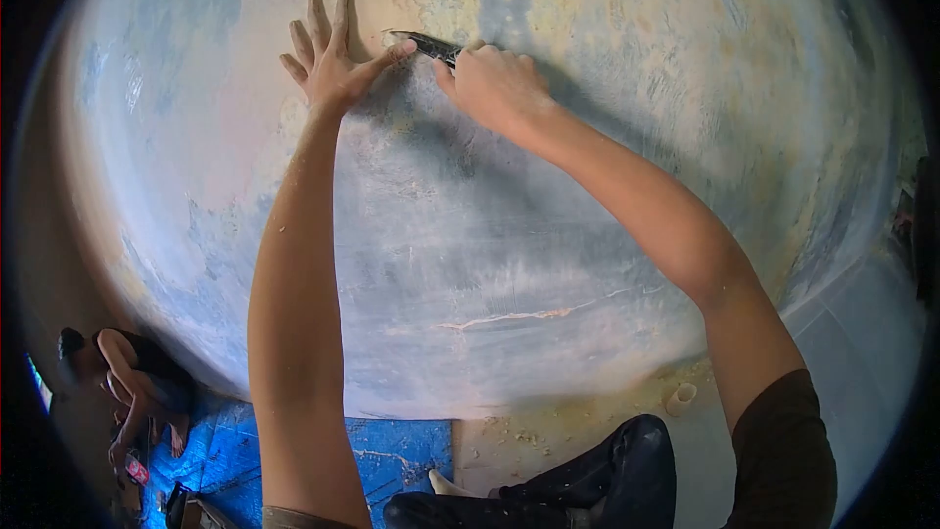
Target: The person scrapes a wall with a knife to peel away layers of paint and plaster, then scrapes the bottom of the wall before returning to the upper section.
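Observation:
A large rounded surface [470, 235], mottled in pale blue, grey and cream, fills most of the head view. High on it, my right hand [499, 88] is closed around a black utility knife [433, 46]. The knife's narrow tip points left and lies against the surface. My left hand [336, 59] is pressed on the surface to the left of the knife, fingers spread. Its thumb reaches across to the front part of the knife and appears to touch it. Powdery residue coats the left fingertips.
A blue tarp [401, 441] covers part of the floor below. Scraps and a small round cup [681, 399] lie on the floor at lower right. Another person [137, 372] crouches at lower left beside the curved surface. My bent legs [627, 470] are at the bottom.

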